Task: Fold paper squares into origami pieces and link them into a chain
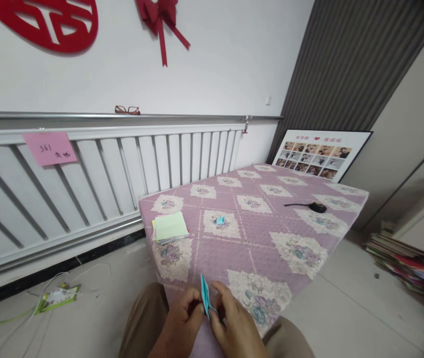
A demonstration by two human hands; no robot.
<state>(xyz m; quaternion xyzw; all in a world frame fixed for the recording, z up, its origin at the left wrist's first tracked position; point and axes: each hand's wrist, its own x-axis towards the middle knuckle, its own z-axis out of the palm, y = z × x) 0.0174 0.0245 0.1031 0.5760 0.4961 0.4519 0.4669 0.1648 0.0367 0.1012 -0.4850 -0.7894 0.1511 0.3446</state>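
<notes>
A folded piece of blue paper (205,294) stands on edge between my two hands at the near edge of the table. My left hand (184,320) pinches it from the left side, thumb and forefinger together. On the right side, my right hand (234,320) grips its lower part, with the thumb against the paper and the forefinger curled above. A small folded blue paper piece (220,220) lies farther off on the tablecloth. To its left sits a stack of square paper sheets (170,227), pale green on top.
The purple flowered tablecloth (249,253) covers the table. A black object with a thin strap (316,207) lies at the right. Behind are a white radiator (159,164) and a photo board (308,155). A power strip (58,298) is on the floor at left.
</notes>
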